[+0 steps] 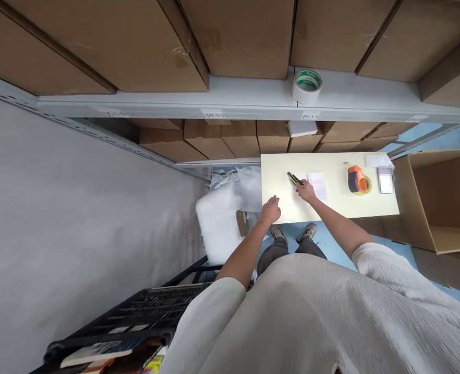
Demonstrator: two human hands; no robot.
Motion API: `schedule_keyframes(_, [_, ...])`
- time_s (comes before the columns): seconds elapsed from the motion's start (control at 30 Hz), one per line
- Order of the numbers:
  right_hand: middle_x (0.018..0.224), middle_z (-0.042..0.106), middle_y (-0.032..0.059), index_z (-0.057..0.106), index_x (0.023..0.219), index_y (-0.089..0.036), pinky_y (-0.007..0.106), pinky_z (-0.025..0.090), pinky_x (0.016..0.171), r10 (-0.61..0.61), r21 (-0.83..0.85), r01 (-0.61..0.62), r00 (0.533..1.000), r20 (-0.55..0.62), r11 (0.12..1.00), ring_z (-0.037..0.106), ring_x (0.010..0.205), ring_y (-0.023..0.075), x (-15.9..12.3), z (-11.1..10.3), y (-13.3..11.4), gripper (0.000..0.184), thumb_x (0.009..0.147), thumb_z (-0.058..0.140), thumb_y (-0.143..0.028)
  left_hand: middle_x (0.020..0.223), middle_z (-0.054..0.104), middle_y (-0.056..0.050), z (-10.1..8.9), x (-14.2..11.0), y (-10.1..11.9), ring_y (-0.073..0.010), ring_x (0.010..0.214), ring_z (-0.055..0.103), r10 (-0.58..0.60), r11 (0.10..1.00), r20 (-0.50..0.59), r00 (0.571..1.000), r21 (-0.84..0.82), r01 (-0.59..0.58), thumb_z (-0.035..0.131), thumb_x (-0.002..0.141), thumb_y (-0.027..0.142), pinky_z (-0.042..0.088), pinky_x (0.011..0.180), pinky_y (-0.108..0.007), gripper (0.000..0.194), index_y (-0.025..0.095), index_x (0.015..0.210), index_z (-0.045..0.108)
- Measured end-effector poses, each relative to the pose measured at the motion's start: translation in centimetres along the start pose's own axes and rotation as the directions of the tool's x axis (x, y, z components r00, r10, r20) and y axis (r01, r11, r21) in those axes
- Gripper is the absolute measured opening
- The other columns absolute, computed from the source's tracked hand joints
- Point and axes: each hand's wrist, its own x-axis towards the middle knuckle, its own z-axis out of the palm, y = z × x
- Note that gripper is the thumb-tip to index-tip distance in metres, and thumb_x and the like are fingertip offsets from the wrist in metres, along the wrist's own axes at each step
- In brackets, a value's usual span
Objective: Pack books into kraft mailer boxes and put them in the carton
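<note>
My right hand [305,191] is closed around a yellow-and-black box cutter [295,179], held over the pale tabletop [288,208] with its tip pointing away to the left. Just right of that hand lies a whitish paper or pouch [317,186], partly covered by my hand and forearm. My left hand [271,210] rests at the near left corner of the table, its fingers stretched forward and nothing visible in them. Farther right on the table stands an orange-and-purple tape dispenser [355,179] with a roll of yellowish tape [368,185] beside it.
A phone-like item [385,180] lies at the table's right end, beside an open cardboard box [420,197]. Shelves with cartons [249,36] and a tape roll [306,87] rise behind. White foam sheeting [218,223] is left; a black crate [167,306] stands behind my left arm.
</note>
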Motion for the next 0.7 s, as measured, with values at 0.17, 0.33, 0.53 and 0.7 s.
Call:
schedule_keyframes(0.17, [0.083,0.077,0.0019,0.061,0.112,-0.023,0.026,0.051,0.063,0.025,-0.025,-0.024,1.000,0.017,0.999,0.066,0.064,0.0165,-1.3,-0.3,0.4,0.013,0.107,0.060,-0.035,0.175,0.045,-0.017,-0.1,-0.2,-0.1,-0.0317,0.165,0.040,0.010,1.000,0.003,1.000,-0.019,-0.010,0.056,0.095,0.013,0.032,0.138,-0.048,0.062,0.014,0.157,0.058])
schedule_keyframes(0.33, [0.082,0.079,0.0040,0.062,0.108,-0.022,0.027,0.051,0.059,0.046,-0.007,-0.045,0.995,0.093,0.999,0.066,0.060,0.0165,-3.6,-1.2,1.4,0.013,0.105,0.065,-0.034,0.174,0.048,-0.014,-0.2,0.1,-0.3,-0.0310,0.165,0.040,0.012,1.000,0.019,1.000,-0.009,-0.012,0.056,0.092,0.012,0.032,0.138,-0.050,0.071,0.016,0.163,0.054])
schedule_keyframes(0.53, [0.076,0.078,0.0035,0.062,0.099,-0.022,0.026,0.048,0.054,0.039,-0.039,-0.033,0.986,0.161,0.999,0.064,0.055,0.0159,-6.0,-2.1,3.3,0.012,0.104,0.067,-0.031,0.174,0.047,-0.014,-0.1,0.2,-0.5,-0.0317,0.165,0.041,0.014,1.000,0.017,1.000,-0.006,-0.014,0.055,0.091,0.009,0.031,0.139,-0.049,0.071,0.015,0.161,0.056])
schedule_keyframes(0.7, [0.073,0.077,0.0019,0.064,0.098,-0.022,0.026,0.048,0.053,0.044,-0.042,-0.036,0.981,0.191,0.998,0.063,0.053,0.0154,-7.8,-2.4,4.7,0.008,0.102,0.067,-0.028,0.175,0.046,-0.015,-0.1,0.2,-0.6,-0.0320,0.165,0.040,0.002,1.000,0.011,1.000,-0.025,-0.002,0.056,0.091,0.009,0.031,0.139,-0.048,0.069,0.014,0.160,0.057])
